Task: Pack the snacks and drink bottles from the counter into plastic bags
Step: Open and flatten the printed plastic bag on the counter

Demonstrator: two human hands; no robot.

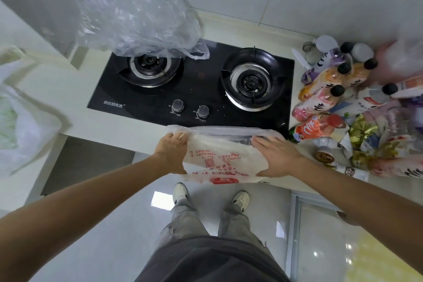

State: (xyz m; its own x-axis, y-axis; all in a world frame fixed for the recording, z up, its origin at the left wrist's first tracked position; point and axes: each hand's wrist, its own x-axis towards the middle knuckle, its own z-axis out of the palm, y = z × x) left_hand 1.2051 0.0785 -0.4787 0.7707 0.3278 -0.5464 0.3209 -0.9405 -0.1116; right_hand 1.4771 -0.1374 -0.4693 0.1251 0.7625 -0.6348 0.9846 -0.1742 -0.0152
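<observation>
Two hands work one bag at the front edge of the counter, just in front of the hob. The left hand has its fingers curled over the left rim of a white plastic bag with red print, gripping the film. The right hand lies flatter along the bag's right side, fingers nearly straight and pressing the plastic, thumb underneath; whether it actually pinches the film I cannot tell. The bag's mouth looks barely parted and it seems empty.

Half of the bag hangs past the counter's front edge, so the likeliest trouble, in my judgement, is a slip: thin film held firmly on one side only could slide off toward the floor, or the mouth could collapse when the first bottle goes in.

Drink bottles with dark caps and foil-wrapped snacks lie heaped at the right end of the counter, none packed yet. The heap is loose and crowded, so pulling one bottle may roll others off.

At the back left, a crumpled clear bag rests partly over the left burner, apparently empty. Another white bag at the far left holds something pale green, too blurred to name.
</observation>
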